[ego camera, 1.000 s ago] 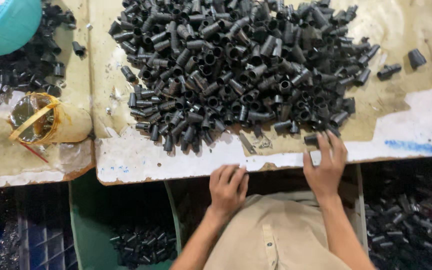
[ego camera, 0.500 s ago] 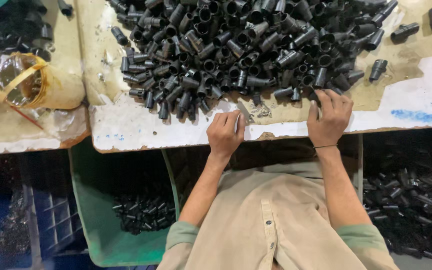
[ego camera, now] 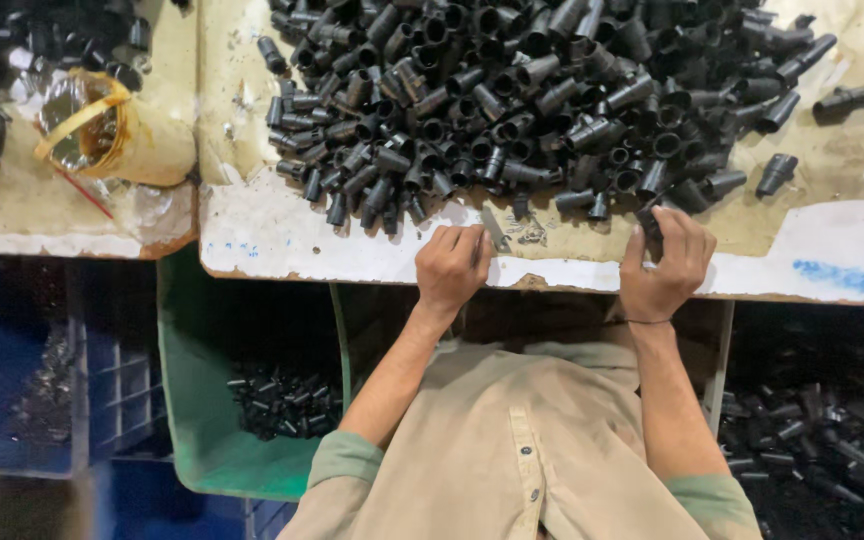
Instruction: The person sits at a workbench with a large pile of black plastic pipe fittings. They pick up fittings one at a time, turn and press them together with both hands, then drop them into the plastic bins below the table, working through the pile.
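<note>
A big heap of black plastic tube fittings [ego camera: 542, 95] covers the worn worktable [ego camera: 282, 235]. My left hand [ego camera: 452, 265] rests at the table's front edge with its fingers closed around a small metal blade [ego camera: 495, 230] that sticks out toward the heap. My right hand [ego camera: 664, 268] is at the heap's near edge, its fingers pinched on one black fitting [ego camera: 649, 218]. The two hands are a short way apart.
A green bin [ego camera: 197, 400] under the table holds several black fittings. More fittings lie in a dark bin [ego camera: 822, 440] at the lower right. A clear bag with a yellow band [ego camera: 92, 125] sits on the left table. Loose fittings [ego camera: 842, 100] lie at the right.
Both hands came up from below the table edge onto the table. My left hand now holds the blade and my right hand has closed on a fitting at the heap's edge.
</note>
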Demonstrator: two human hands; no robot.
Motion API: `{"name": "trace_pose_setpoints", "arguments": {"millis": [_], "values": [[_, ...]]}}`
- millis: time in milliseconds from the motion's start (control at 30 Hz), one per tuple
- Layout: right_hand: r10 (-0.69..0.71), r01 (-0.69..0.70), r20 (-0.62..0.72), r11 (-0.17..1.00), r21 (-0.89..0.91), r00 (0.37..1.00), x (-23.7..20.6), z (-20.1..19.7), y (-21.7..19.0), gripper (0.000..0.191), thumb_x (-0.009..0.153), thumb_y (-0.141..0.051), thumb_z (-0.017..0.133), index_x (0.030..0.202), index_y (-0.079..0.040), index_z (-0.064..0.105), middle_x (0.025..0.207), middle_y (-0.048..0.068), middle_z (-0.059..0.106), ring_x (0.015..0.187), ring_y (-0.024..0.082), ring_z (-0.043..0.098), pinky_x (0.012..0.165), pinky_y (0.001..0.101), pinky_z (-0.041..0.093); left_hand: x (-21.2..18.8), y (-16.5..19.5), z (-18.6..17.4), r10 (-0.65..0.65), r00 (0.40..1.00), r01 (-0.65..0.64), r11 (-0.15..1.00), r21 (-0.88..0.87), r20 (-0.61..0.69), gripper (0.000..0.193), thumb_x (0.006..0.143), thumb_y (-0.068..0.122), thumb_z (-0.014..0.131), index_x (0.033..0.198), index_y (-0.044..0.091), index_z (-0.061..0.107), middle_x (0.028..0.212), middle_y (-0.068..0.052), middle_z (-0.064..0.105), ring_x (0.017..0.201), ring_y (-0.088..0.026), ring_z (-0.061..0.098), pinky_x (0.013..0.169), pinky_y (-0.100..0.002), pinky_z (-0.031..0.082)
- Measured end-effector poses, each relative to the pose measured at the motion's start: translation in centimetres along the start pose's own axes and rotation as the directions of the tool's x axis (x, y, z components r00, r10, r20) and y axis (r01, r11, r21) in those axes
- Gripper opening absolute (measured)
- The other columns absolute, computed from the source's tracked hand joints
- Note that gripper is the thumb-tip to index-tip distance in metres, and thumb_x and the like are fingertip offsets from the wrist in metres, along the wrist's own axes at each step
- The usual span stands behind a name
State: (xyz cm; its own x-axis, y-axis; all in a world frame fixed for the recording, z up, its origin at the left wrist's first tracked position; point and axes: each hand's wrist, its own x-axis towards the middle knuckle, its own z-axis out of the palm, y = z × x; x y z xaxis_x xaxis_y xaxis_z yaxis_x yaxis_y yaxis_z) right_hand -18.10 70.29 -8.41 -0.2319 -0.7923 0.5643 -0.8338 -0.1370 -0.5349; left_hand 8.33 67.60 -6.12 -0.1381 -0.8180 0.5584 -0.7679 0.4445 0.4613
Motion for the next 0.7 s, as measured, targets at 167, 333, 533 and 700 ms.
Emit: {"name": "trace_pose_setpoints", "arguments": {"millis": [167, 333, 533, 700], "values": [[0.037, -0.035, -0.038, 0.997, 0.064, 0.999, -0.2, 0.3, 0.4, 0.035, 0.094, -0.001, 0.081, 0.126, -0.003, 0.068, 0.125, 0.016, 0.066, 0.116, 0.038, 0.060, 0.101, 0.0469, 0.050, 0.6, 0.0, 0.5, 0.006, 1.000, -0.007, 0.998, 0.059, 0.024, 0.009, 0.087, 0.006, 0.077, 0.092, 0.005, 0.069, 0.082, -0.009, 0.065, 0.076, -0.028, 0.062, 0.066, -0.038, 0.051], [0.047, -0.044, -0.020, 0.993, 0.108, 0.999, 0.2, 0.3, 0.2, 0.042, 0.089, 0.001, 0.085, 0.127, -0.003, 0.068, 0.124, 0.016, 0.065, 0.114, 0.038, 0.061, 0.100, 0.0461, 0.051, 0.9, 0.2, 0.6, 0.035, 0.999, -0.040, 0.991, 0.130, 0.041, 0.010, 0.086, 0.006, 0.077, 0.092, 0.005, 0.070, 0.082, -0.009, 0.065, 0.076, -0.028, 0.063, 0.066, -0.038, 0.051], [0.017, -0.023, 0.031, 0.977, 0.211, 0.999, 0.5, -0.5, 0.5, 0.051, 0.087, -0.003, 0.091, 0.130, -0.001, 0.064, 0.128, 0.018, 0.063, 0.118, 0.038, 0.062, 0.100, 0.0450, 0.053, 0.6, 0.5, 1.1, 0.007, 1.000, -0.010, 0.981, 0.195, 0.018, 0.009, 0.086, 0.008, 0.076, 0.093, 0.004, 0.072, 0.081, -0.009, 0.065, 0.075, -0.028, 0.063, 0.066, -0.038, 0.051], [0.043, -0.051, 0.037, 0.964, 0.262, 0.998, 0.7, -1.1, 0.5, 0.057, 0.084, -0.003, 0.092, 0.131, -0.001, 0.060, 0.131, 0.018, 0.061, 0.120, 0.038, 0.062, 0.103, 0.0445, 0.054, 0.0, 0.6, 1.2, -0.034, 0.999, 0.036, 0.982, 0.184, -0.015, 0.007, 0.089, 0.007, 0.075, 0.095, 0.004, 0.072, 0.083, -0.009, 0.066, 0.077, -0.027, 0.064, 0.067, -0.038, 0.052]]}}
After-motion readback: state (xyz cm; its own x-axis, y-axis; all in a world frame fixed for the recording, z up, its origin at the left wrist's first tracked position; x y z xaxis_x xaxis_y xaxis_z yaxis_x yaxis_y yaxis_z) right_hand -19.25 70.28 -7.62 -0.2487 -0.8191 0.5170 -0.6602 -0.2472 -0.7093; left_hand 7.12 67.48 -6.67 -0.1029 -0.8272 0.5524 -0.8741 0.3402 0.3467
